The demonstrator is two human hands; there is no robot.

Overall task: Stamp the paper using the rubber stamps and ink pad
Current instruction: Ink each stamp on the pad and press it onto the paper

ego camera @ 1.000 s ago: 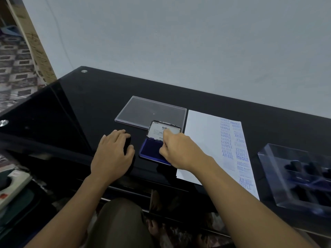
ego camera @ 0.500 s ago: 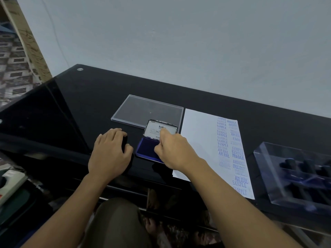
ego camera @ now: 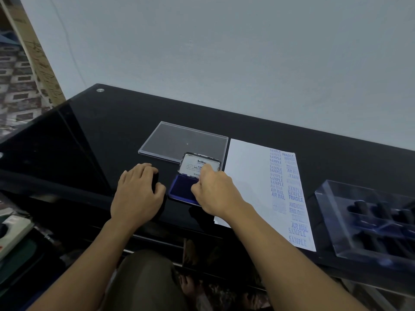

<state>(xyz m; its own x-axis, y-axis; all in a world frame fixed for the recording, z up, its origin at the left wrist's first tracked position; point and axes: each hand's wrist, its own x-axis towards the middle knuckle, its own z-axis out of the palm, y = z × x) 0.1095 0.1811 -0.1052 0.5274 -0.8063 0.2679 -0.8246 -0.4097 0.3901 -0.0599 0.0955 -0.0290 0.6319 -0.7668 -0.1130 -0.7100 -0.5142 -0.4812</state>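
1. The right grip (ego camera: pixel 213 189) is bunched, fingers curled downward over the open ink pad with a deep blue cushion (ego camera: pixel 180 187). I judge it is loading a stamp. No stamp shows under the fingers, so I cannot tell what this grip holds, if anything.
2. The left grip (ego camera: pixel 139 194) lies knuckles-up on the glossy black glass surface (ego camera: pixel 101 135), just left of the ink pad. It is curled narrowly round a small black object (ego camera: pixel 156 179), probably a spare stamp kept ready.
3. The ink pad's hinged metal lid with a white printed label (ego camera: pixel 195 163) stands tilted up at the back, so the cushion is reachable only from the front and from above.
4. The white sheet of paper (ego camera: pixel 244 176) lies just right of the ink pad. That makes the inking-to-stamping move a short sideways hop.
5. Blue words fill columns along the paper's right side, and the left half is blank. There is my open room.
6. The flat clear plastic cover (ego camera: pixel 179 140) sits behind the ink pad, out of the working lane.
7. The clear plastic tray of dark stamps (ego camera: pixel 336 221) rests near the paper's right edge.
8. The paper's near corner and the ink pad both sit close to the surface's front edge. A dragging wrist could push the sheet off.
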